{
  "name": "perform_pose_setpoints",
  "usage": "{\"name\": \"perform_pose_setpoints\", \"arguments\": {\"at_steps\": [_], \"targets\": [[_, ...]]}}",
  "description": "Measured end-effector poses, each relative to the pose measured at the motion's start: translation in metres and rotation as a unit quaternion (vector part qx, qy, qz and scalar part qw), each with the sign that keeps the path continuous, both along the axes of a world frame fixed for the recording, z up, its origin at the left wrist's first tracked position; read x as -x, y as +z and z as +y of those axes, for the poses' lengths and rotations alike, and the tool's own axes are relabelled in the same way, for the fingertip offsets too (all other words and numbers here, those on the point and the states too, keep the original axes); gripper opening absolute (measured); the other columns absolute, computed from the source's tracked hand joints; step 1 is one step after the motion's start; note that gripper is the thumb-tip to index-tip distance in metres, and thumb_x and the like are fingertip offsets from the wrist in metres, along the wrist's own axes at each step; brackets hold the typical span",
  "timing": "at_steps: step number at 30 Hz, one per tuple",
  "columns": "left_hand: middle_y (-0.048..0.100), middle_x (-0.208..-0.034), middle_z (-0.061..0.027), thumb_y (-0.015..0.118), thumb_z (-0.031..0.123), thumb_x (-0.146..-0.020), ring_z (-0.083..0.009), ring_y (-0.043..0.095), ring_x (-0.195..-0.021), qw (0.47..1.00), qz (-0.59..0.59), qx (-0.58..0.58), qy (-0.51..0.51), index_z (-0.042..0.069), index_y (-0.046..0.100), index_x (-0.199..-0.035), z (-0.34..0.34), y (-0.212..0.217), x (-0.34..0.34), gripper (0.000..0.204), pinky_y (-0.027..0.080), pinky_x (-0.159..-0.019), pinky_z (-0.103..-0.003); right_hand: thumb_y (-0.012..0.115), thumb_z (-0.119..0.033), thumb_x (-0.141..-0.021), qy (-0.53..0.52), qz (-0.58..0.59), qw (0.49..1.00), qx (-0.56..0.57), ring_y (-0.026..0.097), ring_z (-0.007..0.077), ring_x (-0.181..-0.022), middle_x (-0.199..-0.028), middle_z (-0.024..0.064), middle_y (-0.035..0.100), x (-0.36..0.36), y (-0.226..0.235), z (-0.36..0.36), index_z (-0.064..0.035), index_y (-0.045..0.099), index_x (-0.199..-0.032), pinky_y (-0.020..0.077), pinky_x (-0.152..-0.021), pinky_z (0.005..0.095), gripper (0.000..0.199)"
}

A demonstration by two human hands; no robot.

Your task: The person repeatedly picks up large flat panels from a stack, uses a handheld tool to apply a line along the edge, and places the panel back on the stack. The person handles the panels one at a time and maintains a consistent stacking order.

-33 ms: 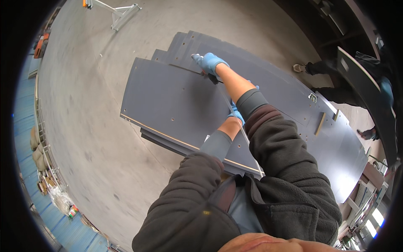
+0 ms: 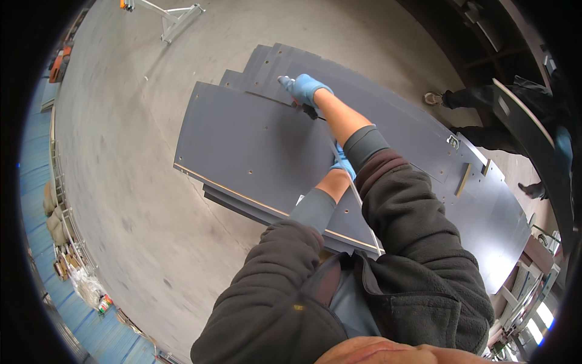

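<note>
A stack of large dark grey panels lies on the concrete floor. The top panel [image 2: 254, 151] has a pale wood-coloured edge and small drilled holes. My right hand [image 2: 303, 90], in a blue glove, reaches out and curls over the far edge of this panel, with a small dark object under the palm. My left hand [image 2: 344, 165], also blue-gloved, rests on the panel near its right side and is mostly hidden behind my right forearm. A thin pale strip [image 2: 364, 212] runs along the panel's right edge, past my left hand.
More grey panels [image 2: 485, 224] spread to the right, with a small wooden piece [image 2: 464, 179] and a metal fitting [image 2: 453, 142] on them. Another person's legs and shoe [image 2: 434, 97] stand at the far right beside an upright board [image 2: 526, 116]. A metal stand [image 2: 177, 17] is at the top.
</note>
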State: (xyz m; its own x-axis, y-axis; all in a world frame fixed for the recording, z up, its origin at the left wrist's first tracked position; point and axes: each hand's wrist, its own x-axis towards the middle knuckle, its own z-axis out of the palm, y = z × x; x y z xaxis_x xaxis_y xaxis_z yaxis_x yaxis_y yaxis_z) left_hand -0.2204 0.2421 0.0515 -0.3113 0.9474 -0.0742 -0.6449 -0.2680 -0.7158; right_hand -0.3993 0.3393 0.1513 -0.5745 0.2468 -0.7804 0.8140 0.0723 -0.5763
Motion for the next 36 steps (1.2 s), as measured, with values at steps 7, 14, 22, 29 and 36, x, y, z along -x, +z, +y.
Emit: {"name": "perform_pose_setpoints", "arguments": {"at_steps": [7,14,22,29,36], "targets": [[0.025,-0.176,-0.0105,0.033,0.052,-0.114,-0.0305,0.023,-0.161,0.805,0.518,0.284,-0.049,0.017,0.024,-0.169,0.005,-0.071,-0.022,0.065,0.017,-0.134,-0.046,0.040,-0.063,-0.108,0.117,0.014,0.993,-0.024,0.070,0.0362,-0.065,-0.084,0.0206,0.073,0.021,-0.019,-0.003,0.0064,0.072,-0.090,0.0589,-0.081,0.0533,0.078],[0.016,-0.178,-0.0142,0.043,0.056,-0.107,-0.0361,0.014,-0.163,0.613,0.713,0.330,-0.086,0.020,0.019,-0.171,0.000,-0.074,-0.015,0.077,0.012,-0.133,-0.051,0.045,-0.056,-0.109,0.209,0.042,0.974,0.072,0.064,0.0257,-0.057,-0.076,0.0138,0.070,-0.019,0.031,-0.017,-0.0048,0.064,-0.079,0.0552,-0.059,0.0441,0.062],[0.006,-0.181,-0.0184,0.054,0.061,-0.100,-0.0427,0.003,-0.166,0.101,0.960,0.257,-0.044,0.023,0.012,-0.175,0.003,-0.069,0.019,0.094,0.006,-0.133,-0.057,0.043,-0.072,-0.102,0.117,-0.052,0.967,-0.218,0.018,0.0287,-0.163,-0.174,0.0108,0.029,-0.202,0.042,-0.042,-0.0066,0.030,-0.169,0.0157,-0.132,0.0625,0.094],[0.002,-0.179,-0.0257,0.077,0.067,-0.081,-0.0505,-0.001,-0.164,-0.311,0.894,0.243,-0.210,0.022,0.008,-0.175,0.007,0.019,0.009,0.125,0.002,-0.132,-0.062,0.048,-0.068,-0.105,-0.208,0.046,0.973,0.089,0.069,0.0248,-0.055,-0.074,0.0175,0.070,-0.386,0.050,-0.031,0.0026,0.070,-0.084,0.0575,-0.057,0.0400,0.077],[0.009,-0.178,-0.0260,0.075,0.076,-0.080,-0.0499,0.007,-0.164,-0.382,0.862,0.235,-0.237,0.017,0.014,-0.174,0.021,0.047,-0.007,0.127,0.011,-0.132,-0.059,0.048,-0.069,-0.104,-0.223,-0.008,0.973,0.061,0.065,0.0255,-0.050,-0.080,0.0215,0.073,-0.550,0.063,-0.025,0.0030,0.066,-0.075,0.0525,-0.047,0.0428,0.079]]}}
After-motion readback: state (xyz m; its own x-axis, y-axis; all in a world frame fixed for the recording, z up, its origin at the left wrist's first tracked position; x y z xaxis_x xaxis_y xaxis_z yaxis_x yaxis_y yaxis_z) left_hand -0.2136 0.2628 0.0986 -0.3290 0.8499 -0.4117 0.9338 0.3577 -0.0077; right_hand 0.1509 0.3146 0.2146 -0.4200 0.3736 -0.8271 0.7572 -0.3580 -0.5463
